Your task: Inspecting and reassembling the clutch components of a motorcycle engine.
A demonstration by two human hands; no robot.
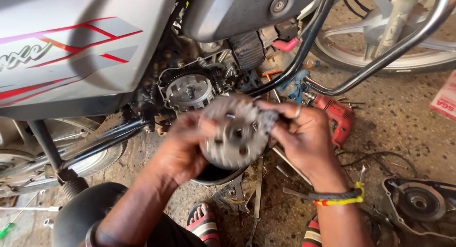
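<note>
Both hands grip a round toothed clutch assembly (pixel 236 132), held in the air just before the opened engine. Left hand (pixel 183 147) fingers curl around its left rim; right hand (pixel 304 135) fingers close on the right edge. Clutch basket (pixel 189 90) remains in the engine; side cover (pixel 418 206) lies on the floor, off.

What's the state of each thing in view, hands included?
left hand: gripping the round metal clutch part from its left side
right hand: gripping the same part from its right
round metal clutch part: off the engine, held in the air, blurred
engine clutch housing: cover off, gear exposed
engine side cover: removed, lying on the ground
red power drill: lying on the ground
</note>
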